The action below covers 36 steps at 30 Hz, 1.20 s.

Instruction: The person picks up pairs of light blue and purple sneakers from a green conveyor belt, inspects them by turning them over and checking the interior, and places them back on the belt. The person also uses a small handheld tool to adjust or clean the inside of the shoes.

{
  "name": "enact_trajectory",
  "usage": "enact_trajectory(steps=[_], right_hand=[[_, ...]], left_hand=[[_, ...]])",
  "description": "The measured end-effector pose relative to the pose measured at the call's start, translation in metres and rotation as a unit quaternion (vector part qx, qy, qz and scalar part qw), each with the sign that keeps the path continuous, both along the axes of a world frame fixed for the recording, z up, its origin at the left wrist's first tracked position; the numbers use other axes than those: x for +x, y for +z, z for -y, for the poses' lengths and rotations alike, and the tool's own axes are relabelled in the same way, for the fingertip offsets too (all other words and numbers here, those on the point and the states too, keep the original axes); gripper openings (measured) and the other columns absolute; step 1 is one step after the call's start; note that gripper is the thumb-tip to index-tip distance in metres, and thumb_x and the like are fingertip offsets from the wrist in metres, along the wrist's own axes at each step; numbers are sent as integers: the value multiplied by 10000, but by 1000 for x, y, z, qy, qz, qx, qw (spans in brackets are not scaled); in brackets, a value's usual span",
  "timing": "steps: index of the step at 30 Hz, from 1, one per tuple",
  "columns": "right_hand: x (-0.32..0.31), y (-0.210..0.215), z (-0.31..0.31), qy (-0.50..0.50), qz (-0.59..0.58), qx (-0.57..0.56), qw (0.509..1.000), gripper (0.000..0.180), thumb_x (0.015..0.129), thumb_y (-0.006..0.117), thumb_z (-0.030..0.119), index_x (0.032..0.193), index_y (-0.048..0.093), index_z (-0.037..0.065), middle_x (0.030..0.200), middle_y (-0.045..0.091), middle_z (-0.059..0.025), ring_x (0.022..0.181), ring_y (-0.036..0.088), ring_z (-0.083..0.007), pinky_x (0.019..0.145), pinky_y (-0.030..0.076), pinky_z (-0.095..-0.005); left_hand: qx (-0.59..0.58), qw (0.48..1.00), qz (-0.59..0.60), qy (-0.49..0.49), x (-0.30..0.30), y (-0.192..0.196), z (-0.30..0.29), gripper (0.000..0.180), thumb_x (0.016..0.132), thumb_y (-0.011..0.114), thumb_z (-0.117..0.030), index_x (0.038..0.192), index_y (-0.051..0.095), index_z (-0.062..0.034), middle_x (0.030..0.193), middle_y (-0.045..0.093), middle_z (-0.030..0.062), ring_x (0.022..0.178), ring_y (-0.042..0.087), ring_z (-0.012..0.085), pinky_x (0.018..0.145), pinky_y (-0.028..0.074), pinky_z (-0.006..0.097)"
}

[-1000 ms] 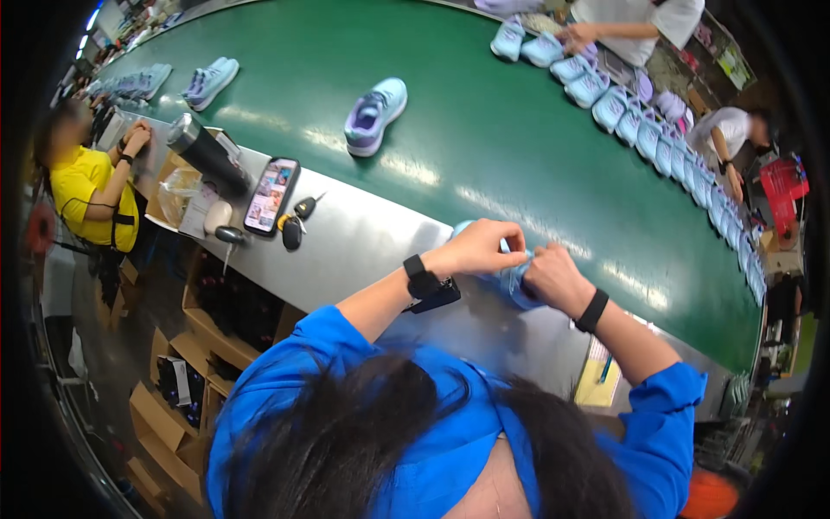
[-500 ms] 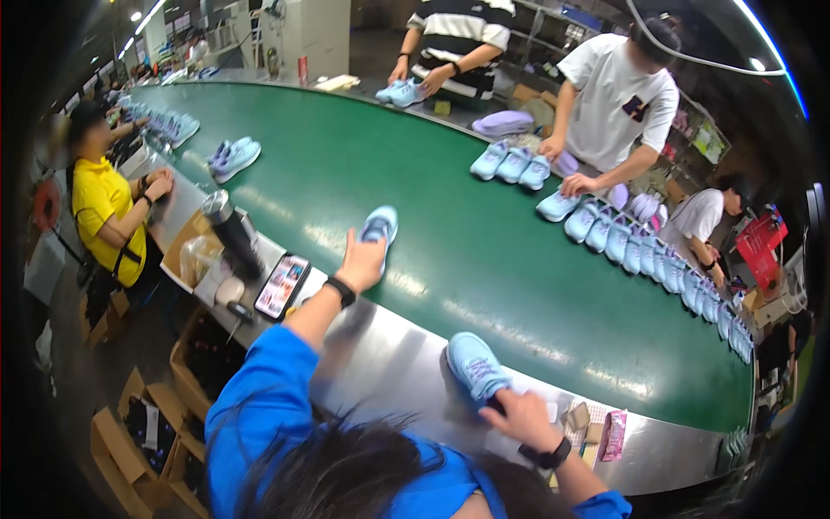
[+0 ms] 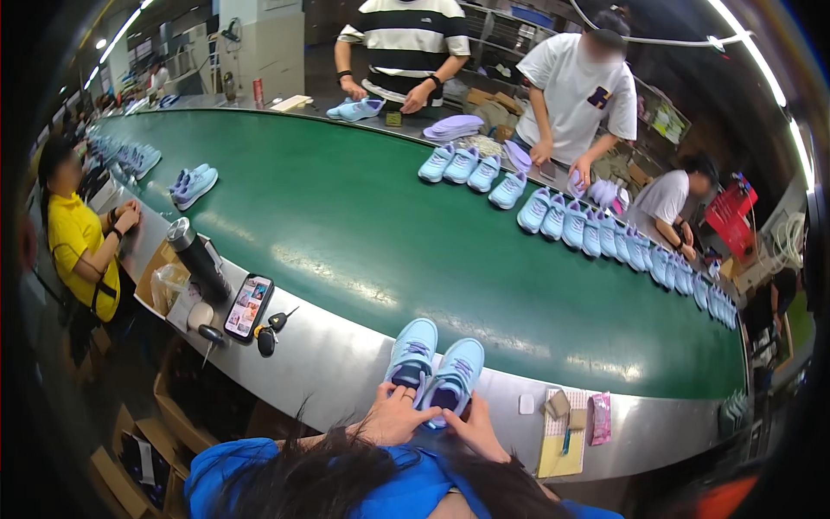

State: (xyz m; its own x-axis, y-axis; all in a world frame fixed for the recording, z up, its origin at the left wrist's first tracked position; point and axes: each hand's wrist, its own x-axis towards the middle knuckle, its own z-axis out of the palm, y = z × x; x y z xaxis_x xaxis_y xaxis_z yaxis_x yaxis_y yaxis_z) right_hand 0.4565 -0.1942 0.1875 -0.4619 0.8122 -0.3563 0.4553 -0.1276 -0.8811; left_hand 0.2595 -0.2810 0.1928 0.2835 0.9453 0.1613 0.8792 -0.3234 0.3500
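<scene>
Two light blue sneakers with lilac laces stand side by side in front of me, toes pointing away, on the metal table edge [image 3: 346,381] where it meets the green belt. Around the heel of the left sneaker [image 3: 414,344] my left hand [image 3: 399,419] is closed, its thumb stretching toward the other shoe. My right hand [image 3: 478,430] grips the heel of the right sneaker [image 3: 459,367] with thumb and fingers. The dark insides of both shoes show; the fingers partly cover their heels.
Left of me on the metal edge are a black thermos [image 3: 198,259], a phone [image 3: 249,306] and keys [image 3: 278,320]. On the right lie a notepad [image 3: 553,454] and a pink packet [image 3: 600,419]. Across the green belt [image 3: 346,208], co-workers stand behind a row of sneakers [image 3: 573,224].
My left hand has drawn its sneaker back from the belt to beside the right one. My right hand has shifted left with its shoe. Across the belt, a co-worker's hands have left the sneakers.
</scene>
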Motion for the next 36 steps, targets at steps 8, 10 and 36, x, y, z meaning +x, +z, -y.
enact_trajectory(steps=[8,10,36], right_hand=[[-20,6,-18,81,-143,-97,982,667,903,613,269,1427,280,25,1283,473,-156,1079,529,-204,754,537,-308],[-20,11,-21,81,-142,-62,985,597,918,586,265,1408,335,36,1308,481,-112,1068,532,-183,749,532,-296],[24,-29,-16,-54,-68,3,996,214,926,545,202,1048,639,54,902,667,-31,729,622,-89,571,504,-231]], left_hand=[[27,991,49,125,-63,25,-28,405,586,783,-449,886,663,-205,931,586,92,1036,507,252,913,256,496],[58,985,62,151,-104,36,-40,419,557,798,-468,852,672,-197,920,592,50,1030,509,215,912,245,491],[5,874,460,154,-40,-48,-139,177,770,668,-139,923,657,-50,876,642,78,867,628,206,798,487,316]])
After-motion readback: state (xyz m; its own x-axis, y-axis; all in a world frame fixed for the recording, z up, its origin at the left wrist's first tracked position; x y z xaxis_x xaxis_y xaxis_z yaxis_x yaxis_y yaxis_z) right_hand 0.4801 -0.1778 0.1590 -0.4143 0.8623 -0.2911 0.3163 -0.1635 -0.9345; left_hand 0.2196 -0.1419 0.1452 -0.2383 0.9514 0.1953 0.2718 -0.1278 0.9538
